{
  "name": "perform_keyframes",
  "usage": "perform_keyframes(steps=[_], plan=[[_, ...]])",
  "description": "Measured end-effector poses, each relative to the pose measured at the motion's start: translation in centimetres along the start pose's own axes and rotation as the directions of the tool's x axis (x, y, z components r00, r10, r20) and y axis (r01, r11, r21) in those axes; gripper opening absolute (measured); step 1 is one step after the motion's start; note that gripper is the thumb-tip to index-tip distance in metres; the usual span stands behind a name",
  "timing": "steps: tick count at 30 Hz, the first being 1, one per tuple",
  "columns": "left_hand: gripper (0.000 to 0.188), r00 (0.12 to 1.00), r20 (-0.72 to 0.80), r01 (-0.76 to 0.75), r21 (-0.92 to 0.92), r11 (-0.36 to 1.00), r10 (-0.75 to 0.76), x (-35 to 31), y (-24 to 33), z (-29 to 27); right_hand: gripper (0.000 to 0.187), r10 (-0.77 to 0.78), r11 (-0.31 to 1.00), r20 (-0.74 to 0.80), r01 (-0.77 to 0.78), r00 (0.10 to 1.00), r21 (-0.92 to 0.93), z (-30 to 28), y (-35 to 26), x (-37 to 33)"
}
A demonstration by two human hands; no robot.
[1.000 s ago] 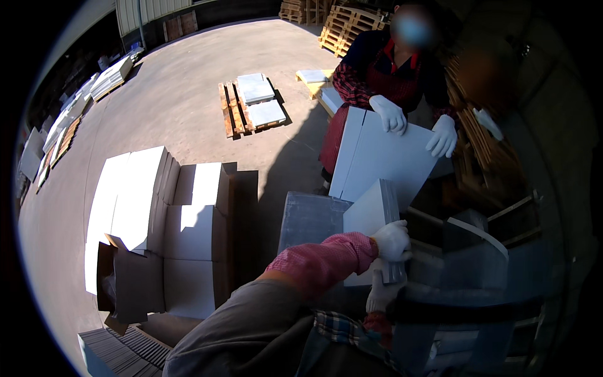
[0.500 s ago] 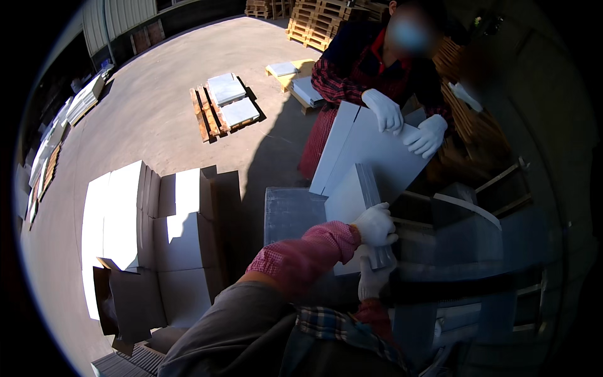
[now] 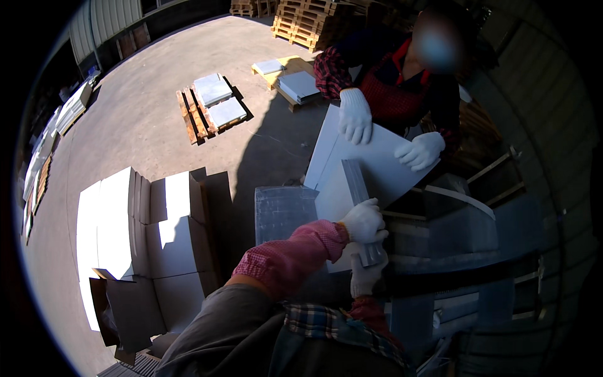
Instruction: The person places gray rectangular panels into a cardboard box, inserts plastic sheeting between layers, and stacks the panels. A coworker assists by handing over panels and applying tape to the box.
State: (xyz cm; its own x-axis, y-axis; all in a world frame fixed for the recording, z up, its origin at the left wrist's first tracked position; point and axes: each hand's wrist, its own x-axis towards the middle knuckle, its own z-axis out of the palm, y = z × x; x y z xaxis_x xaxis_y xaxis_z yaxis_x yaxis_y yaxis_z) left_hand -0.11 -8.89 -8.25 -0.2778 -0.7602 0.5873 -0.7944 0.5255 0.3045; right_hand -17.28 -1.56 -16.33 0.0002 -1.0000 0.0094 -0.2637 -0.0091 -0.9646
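Both my hands wear white work gloves. A stack of several thin, flat whitish slabs [image 3: 336, 201] stands tilted on edge between them. My left hand [image 3: 364, 221], below a pink checked sleeve cover, is closed over the stack's right edge. Lower down, my right hand [image 3: 368, 274] is closed around the stack's near lower corner, its fingers partly hidden. Just beyond leans a larger pale flat panel [image 3: 389, 160]. A person opposite, in white gloves, rests one hand [image 3: 355, 117] on its upper edge and the other [image 3: 419, 151] on its right corner.
A grey slab-like surface [image 3: 286, 213] lies left of the stack. Further left stand white cartons [image 3: 113, 232], one with open flaps. Pallets with white slabs [image 3: 217, 100] lie on the concrete floor, and stacked wooden pallets [image 3: 308, 25] stand behind. Dark framework is at right.
The view has shifted slightly. The person opposite has moved right and leaned lower, with the gloves sliding lower and further left on the panel. My hands keep their hold on the slabs.
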Motion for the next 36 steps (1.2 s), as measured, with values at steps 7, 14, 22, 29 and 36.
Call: perform_keyframes(steps=[7, 14, 22, 29, 36], plan=[[0.036, 1.000, 0.024, -0.015, 0.019, 1.000, 0.014, 0.0, 0.3, -0.9, 0.085, -0.314, 0.947, 0.030, 0.316, 0.949, -0.055, -0.1, 3.0, 1.6], [0.042, 0.999, -0.023, -0.040, -0.008, 0.999, 0.040, 0.2, 0.5, -1.5, 0.086, -0.161, 0.984, -0.018, 0.159, 0.987, -0.081, 0.1, 0.7, 0.4], [0.039, 1.000, 0.026, -0.007, -0.012, 1.000, 0.007, 0.2, 0.7, -1.6, 0.086, -0.095, 0.992, -0.040, 0.091, 0.995, -0.085, 0.2, 0.4, 0.0], [0.040, 1.000, 0.016, -0.011, 0.011, 1.000, 0.010, 0.2, 0.8, -1.4, 0.086, -0.178, 0.984, -0.050, 0.176, 0.983, -0.041, 0.4, 1.5, 0.4], [0.040, 0.999, 0.030, 0.017, -0.003, 1.000, -0.017, 0.3, 1.0, -1.4, 0.087, -0.290, 0.954, -0.040, 0.292, 0.956, 0.068, 0.5, 2.9, 1.6]])
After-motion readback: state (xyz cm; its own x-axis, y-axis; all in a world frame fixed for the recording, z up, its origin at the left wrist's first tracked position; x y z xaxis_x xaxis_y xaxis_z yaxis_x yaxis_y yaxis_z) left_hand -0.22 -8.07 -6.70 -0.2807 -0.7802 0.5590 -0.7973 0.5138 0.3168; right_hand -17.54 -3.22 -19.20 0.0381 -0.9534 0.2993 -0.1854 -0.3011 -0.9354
